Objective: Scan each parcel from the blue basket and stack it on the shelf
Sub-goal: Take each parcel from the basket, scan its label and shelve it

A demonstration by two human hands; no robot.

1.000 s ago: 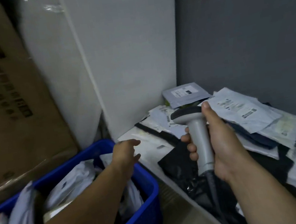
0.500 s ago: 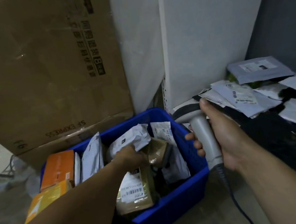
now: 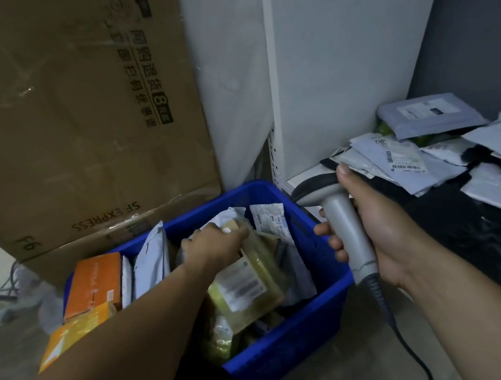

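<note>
Parcel in left hand

One blue basket; one scanner; one cardboard carton; two orange boxes; two hands.

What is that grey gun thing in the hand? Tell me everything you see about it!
It is a grey plastic barcode scanner shaped like a pistol, with a darker, rounded head and a ribbed dark cable hanging from its handle. The right hand grips the handle, thumb resting on the head. It is held upright between the blue plastic basket and the white shelf, head pointing left.
</note>
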